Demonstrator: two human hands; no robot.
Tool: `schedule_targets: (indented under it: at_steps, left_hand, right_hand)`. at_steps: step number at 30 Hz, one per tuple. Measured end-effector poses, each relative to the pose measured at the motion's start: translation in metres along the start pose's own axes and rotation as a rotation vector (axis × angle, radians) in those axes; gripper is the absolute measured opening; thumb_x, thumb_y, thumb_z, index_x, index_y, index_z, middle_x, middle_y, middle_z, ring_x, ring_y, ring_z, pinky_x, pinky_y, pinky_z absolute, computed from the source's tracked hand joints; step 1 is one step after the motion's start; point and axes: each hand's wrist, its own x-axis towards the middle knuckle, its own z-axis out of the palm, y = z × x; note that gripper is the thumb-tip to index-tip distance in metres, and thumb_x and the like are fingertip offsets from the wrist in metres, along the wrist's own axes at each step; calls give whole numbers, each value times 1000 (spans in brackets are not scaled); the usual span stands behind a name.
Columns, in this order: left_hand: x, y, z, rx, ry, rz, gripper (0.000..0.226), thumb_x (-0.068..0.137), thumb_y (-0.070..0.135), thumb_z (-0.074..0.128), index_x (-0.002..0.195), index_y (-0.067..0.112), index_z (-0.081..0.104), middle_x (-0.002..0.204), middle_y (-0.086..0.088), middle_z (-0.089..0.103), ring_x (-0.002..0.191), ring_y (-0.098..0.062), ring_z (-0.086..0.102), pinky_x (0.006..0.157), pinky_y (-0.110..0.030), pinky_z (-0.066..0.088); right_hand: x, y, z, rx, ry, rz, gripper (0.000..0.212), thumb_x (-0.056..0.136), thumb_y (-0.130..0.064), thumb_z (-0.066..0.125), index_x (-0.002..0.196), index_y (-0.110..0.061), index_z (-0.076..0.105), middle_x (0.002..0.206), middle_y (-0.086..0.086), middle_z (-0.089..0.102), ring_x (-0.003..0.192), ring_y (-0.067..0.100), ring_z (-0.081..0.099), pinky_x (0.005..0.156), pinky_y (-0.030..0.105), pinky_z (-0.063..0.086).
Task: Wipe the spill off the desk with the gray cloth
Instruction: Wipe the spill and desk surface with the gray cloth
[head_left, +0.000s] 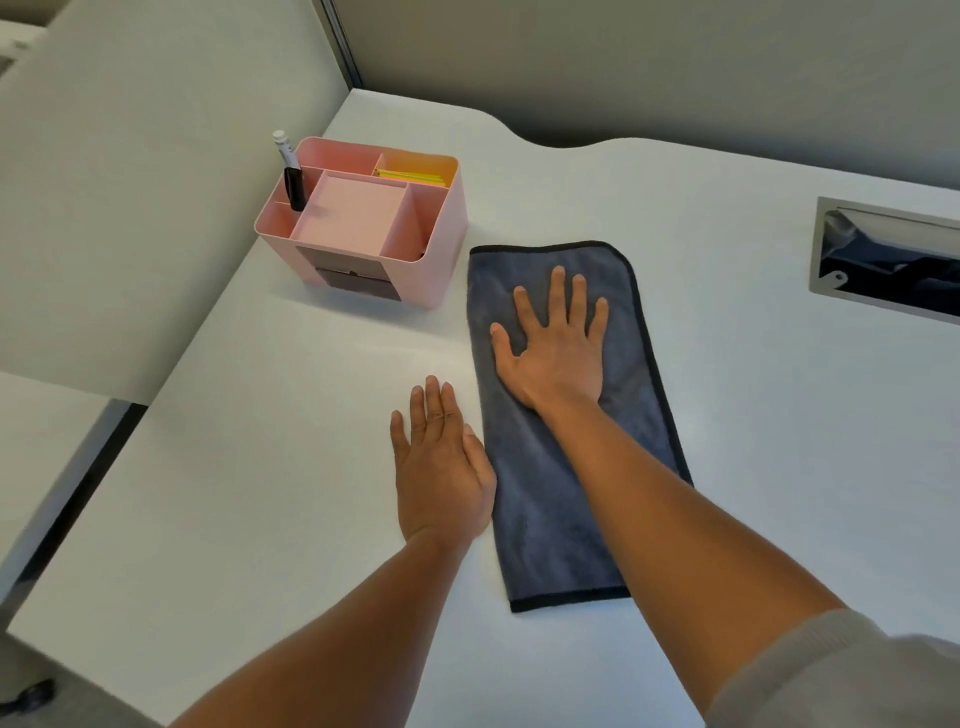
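Note:
The gray cloth (545, 499), folded into a long strip with a dark hem, lies flat on the white desk (260, 493). My right hand (556, 348) rests palm down on the cloth's far half, fingers spread. My left hand (441, 467) lies flat on the bare desk just left of the cloth, its thumb side touching the cloth's left edge. A faint glossy sheen (405, 358) shows on the desk left of the cloth. I cannot tell whether it is liquid.
A pink desk organizer (426, 249) with a marker (291, 171) and yellow sticky notes (415, 179) stands at the far left, close to the cloth's far corner. A metal-framed cable slot (883, 260) opens in the desk at the right. Partition walls run along the back and left.

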Motion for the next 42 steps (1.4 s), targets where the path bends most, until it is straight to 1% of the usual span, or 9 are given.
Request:
schedule_targets:
  at_steps: [5,9,15,19,25,28,35,39,42]
  left_hand:
    - [0,-1,1,-6,-2,1,64,98,35,5,156,11,16,165,-6,13,153,-19,5,124,-40,-2]
    - [0,-2,3,17,-10,-15,63,99,37,5,157,13,11,166,-3,8,153,-17,-1,123,-37,-5]
    - [0,-1,3,-9,-5,-14,65,97,36,5,157,12,11,165,-4,8,153,-18,0,124,-39,-4]
    - [1,0,3,-12,-8,-15,67,96,37,3,156,11,11,165,-5,9,153,-19,2,124,-40,-3]
    - [1,0,4,29,-10,-19,58,102,28,16,156,7,14,165,-8,12,153,-22,5,124,-42,0]
    - [0,-1,3,28,-6,-13,57,103,28,17,156,7,13,165,-9,11,153,-22,5,124,-42,0]
    - [-3,-1,3,-33,18,4,55,103,22,23,155,4,18,164,-11,15,153,-23,9,124,-43,2]
    - [-3,0,4,-55,28,0,55,103,21,24,155,4,18,164,-10,14,153,-22,7,124,-43,0]
    - [-3,-1,5,-65,34,-4,55,103,20,24,155,4,18,164,-10,14,153,-22,7,124,-43,0]
  right_hand:
    - [-12,17,0,21,27,-105,70,95,-70,13,157,-38,19,168,8,-3,154,28,-10,122,52,-9]
    - [-23,46,-1,12,50,-34,70,94,-72,11,156,-40,20,168,5,-3,154,26,-9,123,50,-7]
    - [-49,88,-7,-8,60,99,71,94,-74,8,156,-41,18,168,4,-4,154,26,-9,123,51,-6]
    - [-87,76,-3,5,74,104,70,95,-71,13,156,-38,22,168,8,-2,154,29,-8,122,54,-3]
    - [-170,45,16,18,90,-20,64,97,-65,28,152,-33,36,167,13,5,154,31,-3,122,57,5]
    - [-200,48,22,10,87,-21,62,97,-64,29,151,-35,38,167,11,7,154,29,-3,122,56,6]
    - [-207,101,5,-13,62,190,67,95,-71,19,152,-38,32,168,4,3,154,25,-6,123,53,3]
    - [-189,134,-8,-6,45,282,72,93,-75,9,154,-40,25,168,2,-3,154,24,-10,124,51,-2]
    - [-167,147,-14,10,43,331,74,92,-76,9,155,-40,20,168,2,-6,153,23,-12,123,51,-6]
